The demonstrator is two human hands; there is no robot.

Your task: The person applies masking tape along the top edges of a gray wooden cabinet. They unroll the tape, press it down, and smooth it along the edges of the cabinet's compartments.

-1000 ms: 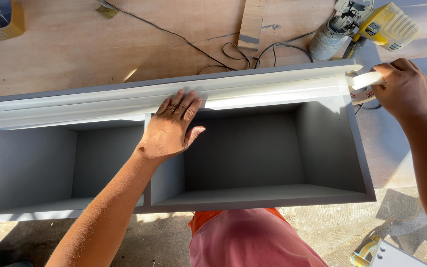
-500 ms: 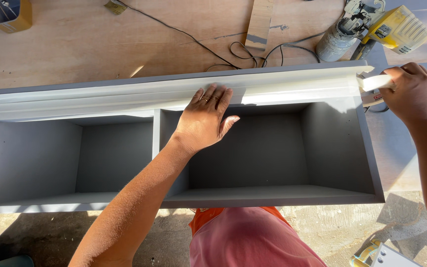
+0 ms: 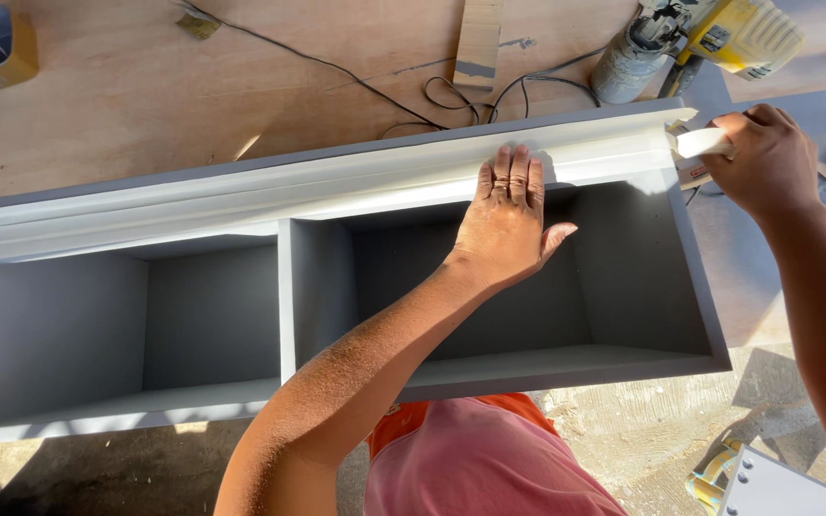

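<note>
Your left hand [image 3: 507, 218] lies flat on the white moulding [image 3: 336, 186] at the cabinet's [image 3: 695, 277] far edge. Below it, toward 6 o'clock, the right compartment [image 3: 528, 287] is open, with room to drop in. At 9 o'clock the divider panel [image 3: 288, 296] walls it off from the left compartment [image 3: 126, 325]. At 12 o'clock, black cables [image 3: 470, 96], a wood offcut [image 3: 479, 43] and a power tool [image 3: 690, 38] crowd the plywood. Your right hand [image 3: 762, 158] blocks the 3 o'clock end.

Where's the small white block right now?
In the right hand, the white block sits pressed at the right end of the cabinet's white moulding.
</note>
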